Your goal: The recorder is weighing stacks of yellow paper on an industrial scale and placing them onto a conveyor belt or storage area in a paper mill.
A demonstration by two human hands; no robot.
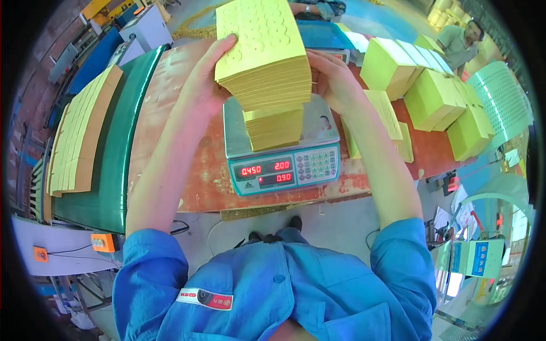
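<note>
Between my two hands is a tall stack of yellow sheets (pixel 264 71), with round shapes embossed on its top sheet. My left hand (pixel 206 74) grips its left side, the thumb lying over the top edge. Against the right side is my right hand (pixel 339 80), its fingertips partly hidden behind the stack. The held stack is over a digital scale (pixel 315 166) with red lit digits and a keypad. A smaller stack of yellow sheets (pixel 276 129) rests on the scale's metal pan, directly below the held one; I cannot tell whether the two touch.
Several yellow stacks (pixel 435 102) stand on the right of the worn red table (pixel 170 102), some close beside the scale. At left, a green conveyor belt (pixel 108 153) carries a long row of yellow sheets (pixel 85 133). A person (pixel 459 45) is at the far right; another person's arm (pixel 318 8) shows beyond the table.
</note>
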